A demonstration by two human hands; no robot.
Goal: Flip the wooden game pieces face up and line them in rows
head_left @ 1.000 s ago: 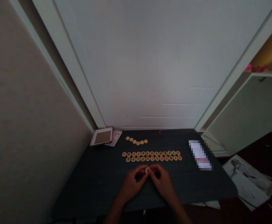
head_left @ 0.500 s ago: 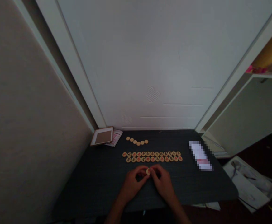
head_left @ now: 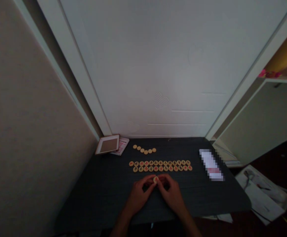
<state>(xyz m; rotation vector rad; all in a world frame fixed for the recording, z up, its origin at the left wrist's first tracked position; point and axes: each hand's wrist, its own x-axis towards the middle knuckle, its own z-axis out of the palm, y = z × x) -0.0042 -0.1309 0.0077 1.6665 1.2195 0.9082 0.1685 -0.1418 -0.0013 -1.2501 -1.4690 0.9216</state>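
Note:
Between the fingertips of both my hands is a round Chinese chess piece (head_left: 155,179) with a red character on its face. My left hand (head_left: 140,194) pinches it from the left, and my right hand (head_left: 170,191) pinches it from the right. Just beyond my fingers, two rows of Chinese chess pieces (head_left: 160,168) lie face up on the dark table (head_left: 104,194), some marked in red and some in black. Farther back, several plain-faced pieces (head_left: 146,152) form a curved line.
At the table's back left lies a framed brown board (head_left: 109,144) on a pink-and-white booklet (head_left: 122,145). A blurred-out white item (head_left: 211,164) lies at the right. A white panel (head_left: 143,65) rises behind the table. A white box (head_left: 264,194) stands low at the right.
The held piece has shifted very slightly up and left, and my fingers have adjusted around it. The rows on the table look unchanged.

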